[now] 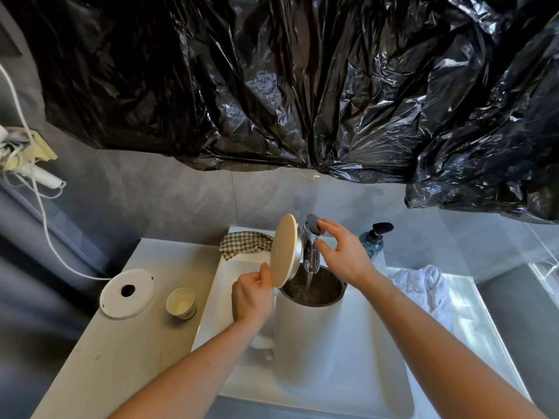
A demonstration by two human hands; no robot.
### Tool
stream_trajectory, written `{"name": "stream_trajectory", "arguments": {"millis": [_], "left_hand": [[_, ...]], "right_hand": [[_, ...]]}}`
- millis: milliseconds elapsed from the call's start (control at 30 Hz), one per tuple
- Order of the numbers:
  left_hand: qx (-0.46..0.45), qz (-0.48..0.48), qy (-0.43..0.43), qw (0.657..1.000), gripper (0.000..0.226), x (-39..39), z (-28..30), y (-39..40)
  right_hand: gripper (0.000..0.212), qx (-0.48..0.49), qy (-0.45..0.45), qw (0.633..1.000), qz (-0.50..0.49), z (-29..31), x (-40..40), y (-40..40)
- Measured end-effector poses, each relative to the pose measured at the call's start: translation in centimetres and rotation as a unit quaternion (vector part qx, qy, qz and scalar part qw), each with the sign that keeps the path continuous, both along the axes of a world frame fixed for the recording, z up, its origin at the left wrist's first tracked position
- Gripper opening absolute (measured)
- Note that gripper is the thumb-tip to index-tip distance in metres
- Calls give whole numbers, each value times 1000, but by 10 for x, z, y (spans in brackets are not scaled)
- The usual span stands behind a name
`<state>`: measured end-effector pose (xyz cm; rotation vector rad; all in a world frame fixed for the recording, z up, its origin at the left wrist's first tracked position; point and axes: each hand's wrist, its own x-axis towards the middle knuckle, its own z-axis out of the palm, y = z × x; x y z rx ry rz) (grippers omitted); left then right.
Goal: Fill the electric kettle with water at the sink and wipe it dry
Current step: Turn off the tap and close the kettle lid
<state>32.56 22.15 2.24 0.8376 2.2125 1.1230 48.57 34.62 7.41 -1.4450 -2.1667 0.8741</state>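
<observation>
Counter (99,352) at left holds round white kettle base (127,294) and small white cup (181,303). Left hand (252,297) grips handle of white cylindrical electric kettle (308,337), thumb against upright cream lid (286,251). Kettle sits in white sink (363,388) under running chrome tap (311,246). Right hand (344,252) is relaxed, fingertips touching tap lever. Checked cloth (243,244) behind, white towel (423,285) right.

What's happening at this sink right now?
A person is filling a white kettle in the sink. The left hand holds it by the handle with the lid flipped open, and water runs from the tap into it. The right hand touches the tap lever with relaxed fingers. A checked cloth and a white towel lie nearby, unused.
</observation>
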Motion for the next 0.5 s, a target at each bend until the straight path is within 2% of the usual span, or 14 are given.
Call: {"name": "stream_trajectory", "arguments": {"millis": [200, 433, 500], "left_hand": [[-1, 3, 4, 1000, 52, 0, -3, 2], [-5, 8, -5, 1000, 53, 1, -1, 3], [-6, 9, -8, 1000, 52, 1, 0, 4]], "right_hand": [[50, 15, -29, 999, 5, -7, 1, 2], [47, 12, -8, 1000, -16, -12, 0, -12], [43, 17, -51, 999, 0, -14, 7, -13]]}}
